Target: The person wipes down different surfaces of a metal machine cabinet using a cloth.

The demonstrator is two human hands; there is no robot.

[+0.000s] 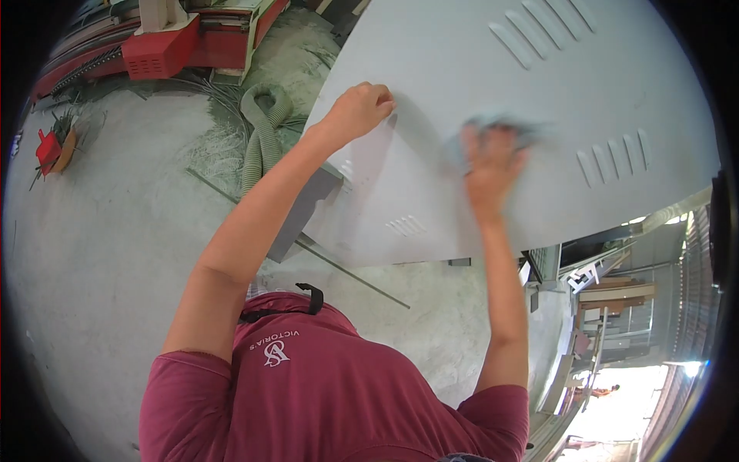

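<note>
A large pale grey metal panel (439,69) with groups of raised slots fills the upper right of the view. My left hand (368,108) is at the panel's left part, its fingers curled together; whether they hold anything is hidden. Farther right, my right hand (493,158) presses a bluish-grey cloth (504,123) against the panel's face. Both the cloth and the fingers on it are blurred by motion.
A ribbed green hose (262,138) lies looped on the floor left of the panel. Red machinery (162,50) stands at the upper left, a red dustpan (48,152) at the far left. A thin rod (354,279) lies below the panel.
</note>
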